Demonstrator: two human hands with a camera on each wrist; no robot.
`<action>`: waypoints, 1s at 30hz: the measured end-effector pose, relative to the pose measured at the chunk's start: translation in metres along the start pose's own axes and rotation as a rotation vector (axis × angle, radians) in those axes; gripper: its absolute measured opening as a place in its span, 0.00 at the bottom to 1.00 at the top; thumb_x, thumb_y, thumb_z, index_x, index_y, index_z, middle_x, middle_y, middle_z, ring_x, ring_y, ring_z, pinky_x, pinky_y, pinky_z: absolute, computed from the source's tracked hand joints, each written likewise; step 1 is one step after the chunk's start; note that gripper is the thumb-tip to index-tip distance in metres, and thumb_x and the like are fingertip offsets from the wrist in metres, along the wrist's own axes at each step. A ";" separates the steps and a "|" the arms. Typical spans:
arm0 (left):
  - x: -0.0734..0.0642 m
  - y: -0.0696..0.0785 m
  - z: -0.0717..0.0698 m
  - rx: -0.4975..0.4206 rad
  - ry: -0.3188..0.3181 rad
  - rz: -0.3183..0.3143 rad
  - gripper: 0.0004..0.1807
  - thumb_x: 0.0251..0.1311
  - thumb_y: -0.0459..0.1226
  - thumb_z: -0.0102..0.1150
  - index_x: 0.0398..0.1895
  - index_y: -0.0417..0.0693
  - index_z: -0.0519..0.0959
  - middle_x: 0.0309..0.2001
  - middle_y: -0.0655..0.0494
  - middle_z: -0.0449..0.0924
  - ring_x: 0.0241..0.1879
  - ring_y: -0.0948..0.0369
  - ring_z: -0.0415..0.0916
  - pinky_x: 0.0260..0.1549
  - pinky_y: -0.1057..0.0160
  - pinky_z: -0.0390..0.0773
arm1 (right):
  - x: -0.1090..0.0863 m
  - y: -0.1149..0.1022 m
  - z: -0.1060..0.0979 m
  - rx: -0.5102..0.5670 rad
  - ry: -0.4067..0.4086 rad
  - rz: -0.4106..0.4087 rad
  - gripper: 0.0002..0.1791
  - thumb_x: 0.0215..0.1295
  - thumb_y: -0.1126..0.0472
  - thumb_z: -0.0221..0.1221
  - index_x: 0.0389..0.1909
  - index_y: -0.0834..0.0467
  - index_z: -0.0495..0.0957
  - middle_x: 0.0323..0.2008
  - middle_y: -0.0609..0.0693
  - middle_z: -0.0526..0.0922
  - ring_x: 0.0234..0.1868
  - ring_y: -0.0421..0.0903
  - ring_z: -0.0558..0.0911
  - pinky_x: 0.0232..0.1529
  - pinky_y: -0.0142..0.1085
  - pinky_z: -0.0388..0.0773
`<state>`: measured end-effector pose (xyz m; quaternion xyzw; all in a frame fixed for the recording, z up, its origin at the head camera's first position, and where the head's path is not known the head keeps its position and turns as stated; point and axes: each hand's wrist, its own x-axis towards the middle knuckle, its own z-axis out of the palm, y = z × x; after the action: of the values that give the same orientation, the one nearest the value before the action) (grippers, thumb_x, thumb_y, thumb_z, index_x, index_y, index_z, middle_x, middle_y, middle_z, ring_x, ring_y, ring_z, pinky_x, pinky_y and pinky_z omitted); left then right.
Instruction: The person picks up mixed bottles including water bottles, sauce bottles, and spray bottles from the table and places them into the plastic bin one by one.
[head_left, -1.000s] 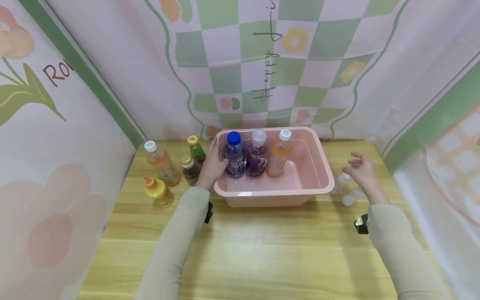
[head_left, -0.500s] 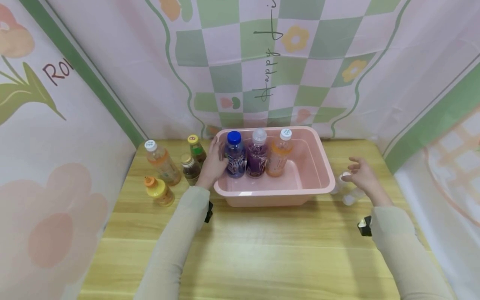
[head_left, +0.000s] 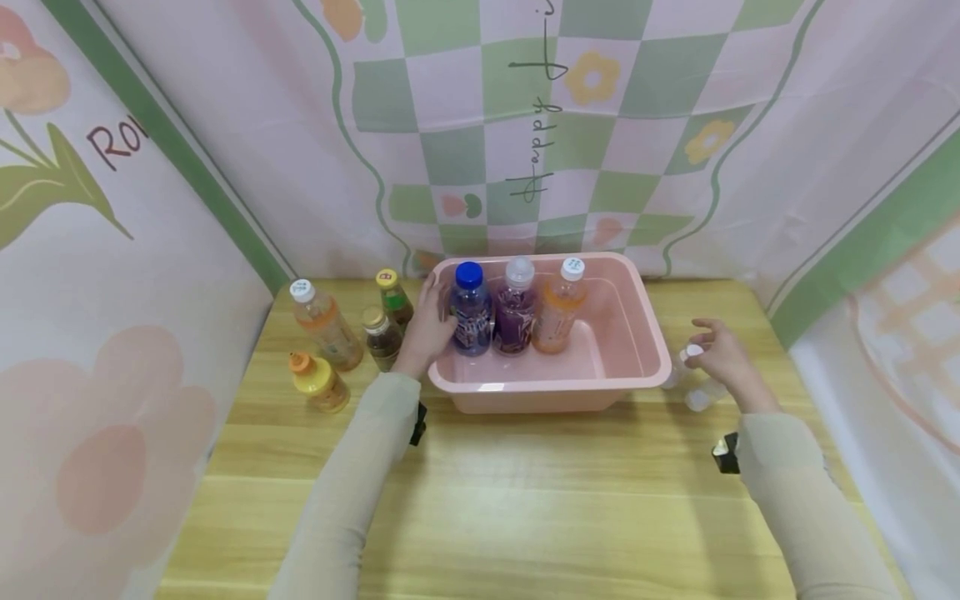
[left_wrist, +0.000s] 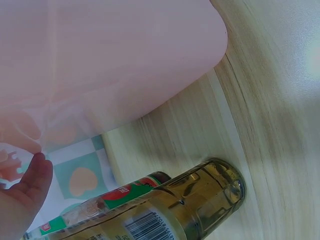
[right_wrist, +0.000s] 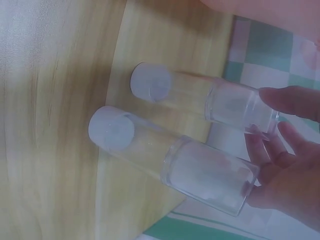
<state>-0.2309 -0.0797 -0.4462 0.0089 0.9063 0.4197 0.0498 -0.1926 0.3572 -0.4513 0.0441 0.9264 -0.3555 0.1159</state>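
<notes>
My left hand grips the left rim of a pink plastic tub, thumb over the inside beside a blue-capped bottle. Next to that bottle in the tub stand a purple bottle and a white-capped orange drink bottle. Right of the tub, my right hand is at the top of one of two clear bottles. In the right wrist view, its thumb and fingers close round the end of the smaller clear bottle; the larger clear bottle stands beside it, close to the fingers.
Left of the tub stand another orange drink bottle, a yellow squeeze bottle, a brown glass bottle and a green-labelled bottle. All are on a wooden table, with a patterned cloth behind.
My right hand has moved down onto the top of a clear bottle, its thumb and fingers drawing in round it. My left hand has stayed on the tub's rim.
</notes>
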 end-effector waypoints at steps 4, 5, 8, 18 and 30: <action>0.000 0.000 0.000 -0.003 0.001 -0.004 0.38 0.61 0.35 0.51 0.75 0.49 0.50 0.78 0.59 0.32 0.71 0.45 0.57 0.66 0.42 0.64 | -0.001 0.000 0.001 0.011 0.010 0.006 0.43 0.54 0.72 0.56 0.69 0.75 0.45 0.58 0.80 0.64 0.56 0.74 0.69 0.56 0.61 0.74; 0.000 0.000 0.000 -0.002 0.001 -0.004 0.38 0.61 0.35 0.51 0.75 0.50 0.50 0.78 0.58 0.32 0.71 0.45 0.57 0.66 0.42 0.64 | -0.001 0.001 0.001 0.012 0.015 0.006 0.43 0.54 0.72 0.56 0.69 0.75 0.45 0.58 0.80 0.64 0.56 0.74 0.68 0.56 0.61 0.73; 0.000 0.000 0.000 -0.003 0.001 -0.002 0.38 0.61 0.34 0.51 0.75 0.50 0.50 0.78 0.58 0.32 0.71 0.45 0.57 0.66 0.42 0.64 | -0.001 0.001 0.001 0.012 0.032 0.008 0.43 0.54 0.72 0.55 0.69 0.75 0.46 0.58 0.80 0.64 0.57 0.75 0.67 0.56 0.62 0.72; 0.000 0.001 0.000 -0.003 -0.003 -0.012 0.38 0.61 0.35 0.51 0.75 0.49 0.51 0.78 0.60 0.32 0.71 0.46 0.58 0.67 0.43 0.64 | -0.002 0.003 -0.002 0.053 0.098 0.028 0.43 0.54 0.73 0.55 0.70 0.74 0.45 0.60 0.80 0.60 0.60 0.76 0.63 0.59 0.63 0.69; -0.001 0.001 -0.001 -0.006 -0.004 -0.012 0.39 0.61 0.35 0.51 0.75 0.50 0.50 0.78 0.59 0.32 0.71 0.46 0.57 0.67 0.42 0.63 | -0.004 -0.013 -0.014 0.119 0.168 0.077 0.43 0.58 0.69 0.54 0.72 0.68 0.44 0.64 0.77 0.58 0.64 0.74 0.61 0.62 0.63 0.67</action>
<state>-0.2301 -0.0793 -0.4447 0.0044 0.9049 0.4221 0.0542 -0.1938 0.3573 -0.4317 0.1161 0.9078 -0.4000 0.0484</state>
